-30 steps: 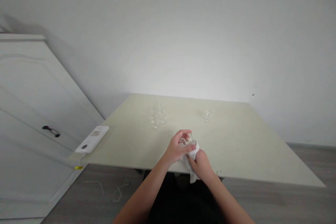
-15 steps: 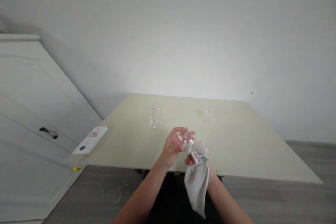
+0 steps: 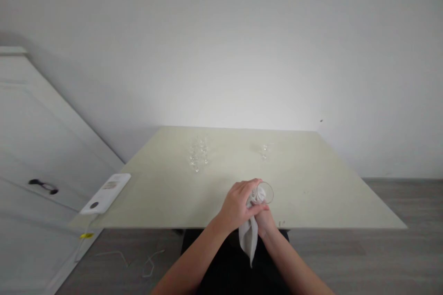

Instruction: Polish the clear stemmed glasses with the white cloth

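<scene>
Close to the table's front edge, my left hand (image 3: 238, 203) is curled round a clear drinking glass (image 3: 267, 192), whose round rim faces right. A white cloth (image 3: 248, 236) is bunched against the glass and dangles below the hands. My right hand (image 3: 264, 219) sits under the left one, closed on the cloth, with its fingers mostly hidden. Farther back on the left stands a group of several clear glasses (image 3: 198, 153). One more clear glass (image 3: 265, 150) is at the back, right of that group.
The pale table (image 3: 328, 184) reaches back to a grey wall. A white flat device (image 3: 105, 192) with a cable lies at the left table edge, beside a white cabinet (image 3: 20, 147). A white cord (image 3: 148, 265) is on the floor.
The glass has turned so its rim now faces right. My left hand has rolled over it, and the right hand with the cloth has come in against it. The view has shifted slightly.
</scene>
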A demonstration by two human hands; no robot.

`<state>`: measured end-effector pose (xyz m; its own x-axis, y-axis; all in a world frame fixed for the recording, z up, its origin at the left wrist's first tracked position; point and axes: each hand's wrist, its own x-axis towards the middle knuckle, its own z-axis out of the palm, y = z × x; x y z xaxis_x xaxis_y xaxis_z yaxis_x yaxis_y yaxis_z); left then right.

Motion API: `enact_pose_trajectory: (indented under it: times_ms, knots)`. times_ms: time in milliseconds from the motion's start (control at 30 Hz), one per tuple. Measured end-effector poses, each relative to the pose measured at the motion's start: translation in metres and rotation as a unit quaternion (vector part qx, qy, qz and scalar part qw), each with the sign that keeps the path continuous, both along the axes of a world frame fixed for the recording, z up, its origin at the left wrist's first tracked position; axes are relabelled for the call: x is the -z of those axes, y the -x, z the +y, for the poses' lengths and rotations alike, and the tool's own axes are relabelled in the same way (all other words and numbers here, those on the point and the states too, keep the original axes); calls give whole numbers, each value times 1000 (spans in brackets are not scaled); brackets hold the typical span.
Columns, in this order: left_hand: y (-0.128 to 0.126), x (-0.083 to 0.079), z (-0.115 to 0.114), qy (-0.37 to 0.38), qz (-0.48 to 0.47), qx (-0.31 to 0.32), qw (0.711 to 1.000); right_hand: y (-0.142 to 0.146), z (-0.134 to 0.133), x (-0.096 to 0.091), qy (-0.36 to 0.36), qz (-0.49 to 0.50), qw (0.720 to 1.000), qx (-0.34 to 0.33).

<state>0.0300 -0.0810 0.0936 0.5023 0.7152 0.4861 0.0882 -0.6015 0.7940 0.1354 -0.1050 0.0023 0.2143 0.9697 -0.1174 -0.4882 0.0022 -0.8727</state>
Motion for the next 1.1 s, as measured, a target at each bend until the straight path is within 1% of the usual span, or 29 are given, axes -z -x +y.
enact_pose_trajectory:
  times_ms: [67, 133, 233, 267, 300, 367, 467, 533, 600, 700, 833, 967, 1100]
  knots:
    - [-5, 2, 3, 3, -7, 8, 1000, -7, 4, 3, -16, -45, 998, 32]
    - [-10, 4, 10, 17, -28, 1, 999, -15, 8, 5, -23, -81, 994, 69]
    - [-19, 9, 31, 65, -94, -28, 993, -24, 13, 11, -22, -116, 984, 136]
    - [-24, 12, 40, 86, -124, -43, 988, -26, 14, 12, -22, -134, 980, 144]
    - [-29, 15, 51, 107, -152, -59, 981, -27, 14, 14, -25, -158, 977, 142]
    - [-43, 20, 72, 137, -176, -88, 971, -27, 13, 17, -39, -224, 968, 108]
    - [-66, 31, 99, 139, -126, -88, 978, -24, 11, 18, -53, -302, 951, 49]
    - [-81, 39, 113, 138, -97, -82, 982, -23, 11, 17, -54, -319, 946, 39]
    - [-96, 47, 122, 130, -83, -80, 985, -23, 11, 17, -52, -318, 946, 43]
    - [-116, 56, 131, 120, -79, -79, 986, -25, 11, 16, -60, -311, 947, 43]
    - [-135, 57, 138, 148, -91, -109, 979, -27, 13, 17, -72, -309, 948, 35]
    - [-144, 56, 142, 141, -79, -144, 976, -27, 14, 20, -67, -290, 954, 46]
    - [-147, 57, 145, 136, -77, -148, 977, -26, 14, 20, -72, -271, 959, 45]
